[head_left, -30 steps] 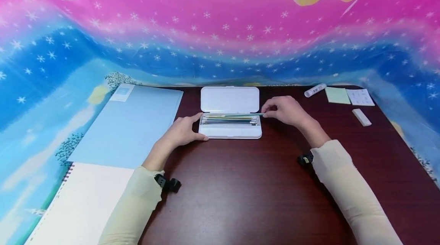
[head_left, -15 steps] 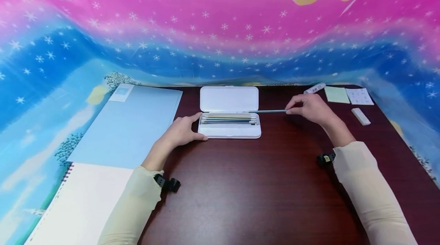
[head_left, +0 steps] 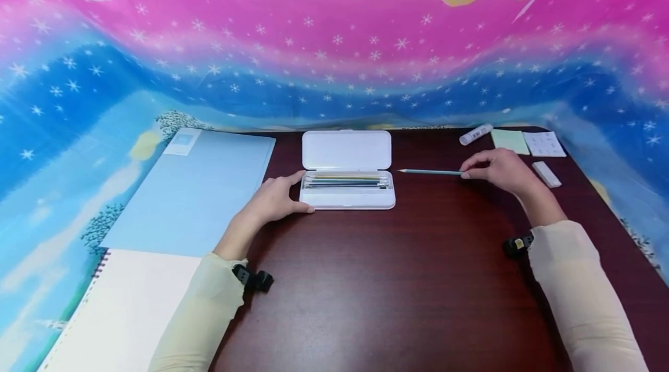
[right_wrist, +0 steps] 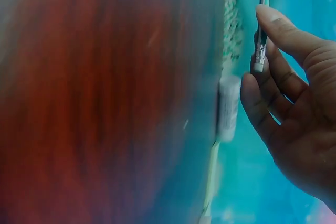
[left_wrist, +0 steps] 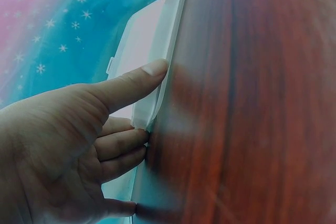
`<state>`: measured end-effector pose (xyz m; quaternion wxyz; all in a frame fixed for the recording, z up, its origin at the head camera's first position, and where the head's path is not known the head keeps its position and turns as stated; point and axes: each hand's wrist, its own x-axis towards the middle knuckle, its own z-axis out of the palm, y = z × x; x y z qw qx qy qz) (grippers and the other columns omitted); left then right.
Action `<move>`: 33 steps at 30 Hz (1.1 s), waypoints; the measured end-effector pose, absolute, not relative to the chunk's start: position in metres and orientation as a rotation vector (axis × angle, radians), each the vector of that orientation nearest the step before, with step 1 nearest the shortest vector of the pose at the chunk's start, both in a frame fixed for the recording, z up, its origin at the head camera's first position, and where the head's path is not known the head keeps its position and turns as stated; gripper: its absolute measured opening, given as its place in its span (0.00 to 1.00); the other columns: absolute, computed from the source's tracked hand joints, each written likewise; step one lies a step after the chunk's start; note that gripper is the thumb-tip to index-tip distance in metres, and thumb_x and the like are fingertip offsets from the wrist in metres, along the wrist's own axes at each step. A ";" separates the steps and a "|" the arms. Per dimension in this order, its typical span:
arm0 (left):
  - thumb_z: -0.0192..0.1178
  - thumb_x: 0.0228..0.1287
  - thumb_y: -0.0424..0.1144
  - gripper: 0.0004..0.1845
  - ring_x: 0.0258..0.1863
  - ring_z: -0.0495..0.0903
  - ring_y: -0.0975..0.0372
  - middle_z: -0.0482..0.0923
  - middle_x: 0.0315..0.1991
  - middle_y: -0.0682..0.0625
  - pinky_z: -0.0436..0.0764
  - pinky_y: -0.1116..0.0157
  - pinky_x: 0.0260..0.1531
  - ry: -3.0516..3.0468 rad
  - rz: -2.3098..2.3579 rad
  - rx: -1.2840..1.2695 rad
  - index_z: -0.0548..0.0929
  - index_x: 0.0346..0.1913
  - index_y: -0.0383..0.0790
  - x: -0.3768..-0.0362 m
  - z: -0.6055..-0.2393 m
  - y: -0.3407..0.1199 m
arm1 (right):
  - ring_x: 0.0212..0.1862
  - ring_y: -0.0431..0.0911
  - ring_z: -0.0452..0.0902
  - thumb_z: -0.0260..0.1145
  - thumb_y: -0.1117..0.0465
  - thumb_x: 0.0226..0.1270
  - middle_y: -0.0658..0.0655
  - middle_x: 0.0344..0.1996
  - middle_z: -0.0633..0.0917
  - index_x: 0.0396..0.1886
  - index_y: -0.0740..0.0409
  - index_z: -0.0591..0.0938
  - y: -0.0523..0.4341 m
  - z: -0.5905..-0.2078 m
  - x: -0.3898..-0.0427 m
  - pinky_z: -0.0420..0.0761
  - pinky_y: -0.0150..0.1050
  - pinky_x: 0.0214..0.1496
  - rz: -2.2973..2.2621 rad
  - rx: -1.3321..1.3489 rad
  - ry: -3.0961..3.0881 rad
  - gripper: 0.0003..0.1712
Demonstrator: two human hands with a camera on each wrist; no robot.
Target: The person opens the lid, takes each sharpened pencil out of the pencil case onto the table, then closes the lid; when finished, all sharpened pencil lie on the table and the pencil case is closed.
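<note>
A white pencil case (head_left: 347, 199) lies open on the dark wooden table (head_left: 392, 291), its lid (head_left: 346, 150) flat behind it and several pencils (head_left: 346, 181) in the tray. My left hand (head_left: 274, 198) grips the case's left end, thumb along the front edge; the left wrist view shows the thumb on the case (left_wrist: 152, 30). My right hand (head_left: 496, 168) pinches the back end of a teal pencil (head_left: 431, 172), which lies level just above the table to the right of the case, tip toward it. In the right wrist view the pencil (right_wrist: 261, 24) runs between thumb and fingers.
A light blue folder (head_left: 193, 192) and a spiral notebook (head_left: 125, 308) lie at the left. Back right are a glue stick (head_left: 475, 134), green sticky notes (head_left: 511, 142), a white printed card (head_left: 545, 144) and a white eraser (head_left: 546, 174). A starry cloth hangs behind.
My right hand has drawn the teal pencil out of the case and carried it to the right, clear of the tray. The left hand has stayed on the case.
</note>
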<state>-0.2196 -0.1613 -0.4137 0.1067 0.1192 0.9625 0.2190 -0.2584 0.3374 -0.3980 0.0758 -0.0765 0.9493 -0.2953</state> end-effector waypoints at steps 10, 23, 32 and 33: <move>0.75 0.53 0.58 0.53 0.66 0.74 0.42 0.77 0.66 0.37 0.73 0.44 0.65 2.829 0.654 0.359 0.61 0.80 0.47 -0.219 -0.414 -0.163 | 0.51 0.50 0.77 0.70 0.46 0.69 0.57 0.50 0.88 0.47 0.50 0.91 0.357 -0.404 -0.259 0.77 0.41 0.48 -0.921 -0.130 2.810 0.16; 0.75 0.53 0.58 0.53 0.66 0.74 0.43 0.77 0.67 0.38 0.72 0.44 0.65 2.831 0.662 0.356 0.61 0.79 0.47 -0.218 -0.413 -0.162 | 0.46 0.51 0.71 0.71 0.51 0.69 0.58 0.50 0.86 0.44 0.50 0.90 0.353 -0.410 -0.270 0.73 0.41 0.44 -0.825 -0.141 2.766 0.11; 0.76 0.53 0.58 0.54 0.66 0.74 0.42 0.77 0.66 0.38 0.73 0.44 0.64 2.830 0.658 0.356 0.61 0.80 0.48 -0.219 -0.414 -0.162 | 0.44 0.50 0.72 0.70 0.53 0.69 0.57 0.47 0.87 0.44 0.51 0.90 0.351 -0.413 -0.274 0.72 0.42 0.43 -0.786 -0.183 2.776 0.10; 0.76 0.53 0.58 0.54 0.66 0.74 0.42 0.77 0.66 0.38 0.73 0.44 0.65 2.831 0.658 0.355 0.61 0.80 0.47 -0.219 -0.414 -0.162 | 0.44 0.50 0.72 0.70 0.54 0.69 0.57 0.47 0.87 0.45 0.51 0.90 0.351 -0.413 -0.274 0.72 0.42 0.43 -0.785 -0.185 2.771 0.10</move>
